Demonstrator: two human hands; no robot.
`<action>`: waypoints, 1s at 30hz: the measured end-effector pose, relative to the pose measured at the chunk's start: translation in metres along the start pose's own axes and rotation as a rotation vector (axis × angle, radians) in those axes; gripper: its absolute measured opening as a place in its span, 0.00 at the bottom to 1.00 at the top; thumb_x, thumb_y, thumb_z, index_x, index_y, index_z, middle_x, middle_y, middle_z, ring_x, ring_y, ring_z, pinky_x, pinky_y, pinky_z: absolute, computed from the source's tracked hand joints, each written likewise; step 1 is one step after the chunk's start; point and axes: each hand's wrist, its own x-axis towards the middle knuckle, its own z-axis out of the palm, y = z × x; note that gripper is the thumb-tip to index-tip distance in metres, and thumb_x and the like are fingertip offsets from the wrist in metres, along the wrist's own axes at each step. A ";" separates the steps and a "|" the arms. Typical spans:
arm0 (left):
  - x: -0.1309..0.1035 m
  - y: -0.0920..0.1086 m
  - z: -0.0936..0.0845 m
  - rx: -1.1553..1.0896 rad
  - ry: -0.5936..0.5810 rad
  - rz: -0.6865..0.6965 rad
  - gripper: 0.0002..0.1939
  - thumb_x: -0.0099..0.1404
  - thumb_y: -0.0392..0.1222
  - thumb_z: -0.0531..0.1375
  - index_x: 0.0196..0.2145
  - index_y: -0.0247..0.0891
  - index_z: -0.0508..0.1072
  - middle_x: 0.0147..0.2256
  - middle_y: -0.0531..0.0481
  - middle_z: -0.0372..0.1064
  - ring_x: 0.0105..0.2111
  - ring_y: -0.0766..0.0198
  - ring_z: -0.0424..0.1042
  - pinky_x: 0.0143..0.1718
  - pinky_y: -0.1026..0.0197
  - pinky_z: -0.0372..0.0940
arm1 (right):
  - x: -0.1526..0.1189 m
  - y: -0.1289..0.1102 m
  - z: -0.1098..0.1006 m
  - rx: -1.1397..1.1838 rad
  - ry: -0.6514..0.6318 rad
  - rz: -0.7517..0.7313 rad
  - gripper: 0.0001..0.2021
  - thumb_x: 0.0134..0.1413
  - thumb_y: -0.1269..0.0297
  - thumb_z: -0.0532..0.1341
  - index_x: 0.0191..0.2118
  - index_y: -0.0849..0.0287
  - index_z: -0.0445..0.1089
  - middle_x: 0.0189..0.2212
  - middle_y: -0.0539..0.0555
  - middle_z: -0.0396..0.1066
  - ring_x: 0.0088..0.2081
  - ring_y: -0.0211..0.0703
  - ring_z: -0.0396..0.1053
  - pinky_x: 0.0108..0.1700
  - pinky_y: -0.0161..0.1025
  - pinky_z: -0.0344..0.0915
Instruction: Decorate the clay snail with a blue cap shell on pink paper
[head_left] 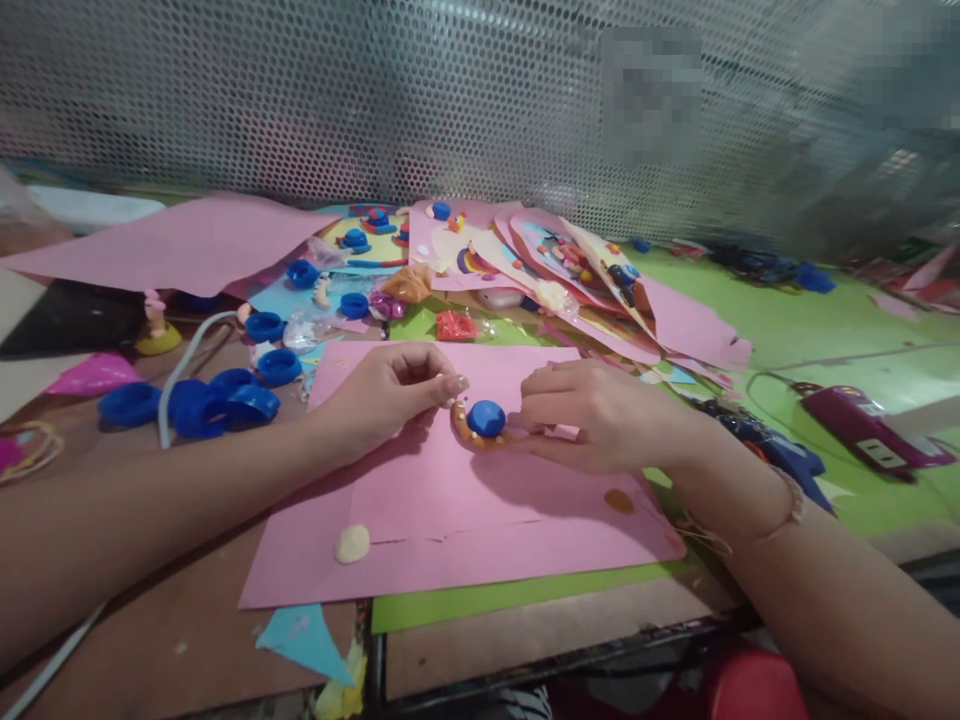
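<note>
Blue disc (486, 419): lies on the pink paper (420, 500), between my two hands; a knock from either could shift it, I judge.
Brown strip (464, 433): borders the disc's left and near sides; it looks soft, so pressing hard might flatten it, and pulling one end might stretch or tear the curve.
White dots (462, 415): sit along the strip; a brushing fingertip could smear or dislodge them.
Left hand (379, 405): thumb and forefinger brought to a pinch by the strip's far end, just left of the disc; I cannot tell whether they grip any of it.
Right hand (600, 415): fingers bent, just right of the disc, the lowest reaching to the strip's near end; whether it grips anything, I cannot tell.
Strip's direction: its hollow faces the disc, the gap lying away from me and rightward.
Long axis: bent along the strip, from the disc's far left round its near side to the right; the disc itself looks round.
</note>
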 end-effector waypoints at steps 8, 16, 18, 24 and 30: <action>-0.002 0.000 -0.001 0.013 -0.007 0.000 0.09 0.54 0.42 0.61 0.22 0.37 0.65 0.13 0.59 0.59 0.13 0.74 0.59 0.13 0.73 0.55 | 0.006 0.002 0.013 0.057 0.099 0.173 0.12 0.59 0.56 0.56 0.31 0.60 0.59 0.28 0.52 0.60 0.29 0.39 0.57 0.31 0.34 0.55; -0.001 0.001 0.000 0.020 0.000 -0.011 0.11 0.53 0.44 0.62 0.21 0.38 0.65 0.14 0.59 0.59 0.13 0.73 0.59 0.13 0.71 0.56 | 0.009 -0.002 0.016 0.059 0.058 0.280 0.14 0.56 0.54 0.58 0.31 0.57 0.55 0.30 0.52 0.60 0.30 0.41 0.57 0.31 0.36 0.56; -0.001 0.002 0.000 0.022 0.002 -0.013 0.11 0.53 0.44 0.62 0.21 0.37 0.65 0.14 0.59 0.59 0.13 0.73 0.59 0.13 0.71 0.56 | 0.010 -0.003 0.015 0.074 0.050 0.293 0.15 0.55 0.54 0.59 0.29 0.57 0.53 0.29 0.51 0.59 0.29 0.40 0.57 0.30 0.35 0.55; -0.003 0.002 0.000 0.015 -0.008 -0.013 0.10 0.55 0.42 0.60 0.21 0.37 0.65 0.13 0.60 0.58 0.12 0.75 0.58 0.12 0.73 0.54 | 0.011 -0.004 0.013 0.134 0.021 0.299 0.16 0.56 0.55 0.59 0.28 0.56 0.50 0.28 0.49 0.57 0.28 0.38 0.55 0.30 0.34 0.54; -0.002 0.002 -0.001 0.000 -0.031 -0.002 0.10 0.55 0.44 0.61 0.22 0.37 0.66 0.13 0.59 0.58 0.12 0.74 0.58 0.12 0.73 0.54 | 0.012 -0.004 0.016 0.172 0.013 0.313 0.17 0.55 0.55 0.59 0.28 0.56 0.49 0.27 0.49 0.56 0.27 0.37 0.53 0.29 0.34 0.52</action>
